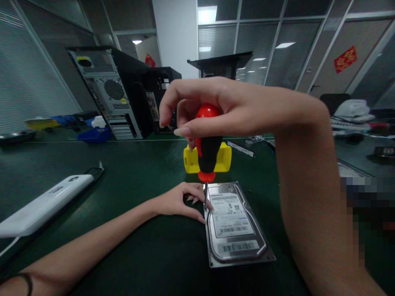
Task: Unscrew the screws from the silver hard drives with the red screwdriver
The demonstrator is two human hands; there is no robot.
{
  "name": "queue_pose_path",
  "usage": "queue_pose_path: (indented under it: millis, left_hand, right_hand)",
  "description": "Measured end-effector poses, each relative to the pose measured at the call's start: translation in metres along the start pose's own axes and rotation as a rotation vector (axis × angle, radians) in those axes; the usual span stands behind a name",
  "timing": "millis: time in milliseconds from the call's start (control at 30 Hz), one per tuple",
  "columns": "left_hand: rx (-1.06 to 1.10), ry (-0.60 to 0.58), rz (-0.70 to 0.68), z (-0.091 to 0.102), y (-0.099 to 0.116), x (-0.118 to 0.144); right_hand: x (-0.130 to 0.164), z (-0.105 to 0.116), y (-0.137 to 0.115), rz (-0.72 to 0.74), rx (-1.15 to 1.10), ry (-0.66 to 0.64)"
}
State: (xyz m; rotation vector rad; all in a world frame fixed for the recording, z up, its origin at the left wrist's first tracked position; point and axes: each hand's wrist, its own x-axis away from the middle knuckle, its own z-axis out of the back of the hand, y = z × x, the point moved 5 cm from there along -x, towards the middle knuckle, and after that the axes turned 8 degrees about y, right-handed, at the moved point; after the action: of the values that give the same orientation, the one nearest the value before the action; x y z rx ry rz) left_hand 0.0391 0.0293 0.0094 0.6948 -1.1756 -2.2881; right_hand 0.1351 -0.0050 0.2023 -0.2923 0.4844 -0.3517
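The right hand (212, 111) grips an upright screwdriver (208, 154) over the hard drive (236, 224); at its 9 o'clock, the left hand (182, 201) curls against its edge, holding nothing.

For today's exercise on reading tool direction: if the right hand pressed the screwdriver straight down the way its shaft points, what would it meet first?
The right hand holds the screwdriver upright; its tip would probably meet the hard drive at its upper left edge, beside the left hand. Exact contact is unclear.

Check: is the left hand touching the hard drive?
Touching. The head view shows the left hand flat on the mat with its fingertips against the left edge of the hard drive, beside the screwdriver shaft.
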Motion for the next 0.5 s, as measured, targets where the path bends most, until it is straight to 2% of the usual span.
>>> queue_pose_path:
  millis: [200, 500]
  left_hand:
    - [-0.008, -0.009, -0.003, 0.000, -0.001, 0.000]
    - [-0.012, -0.005, -0.008, 0.001, -0.001, 0.000]
  right_hand:
    - [0.009, 0.007, 0.015, -0.167, 0.148, 0.059]
    - [0.002, 0.004, 0.020, -0.175, 0.302, 0.165]
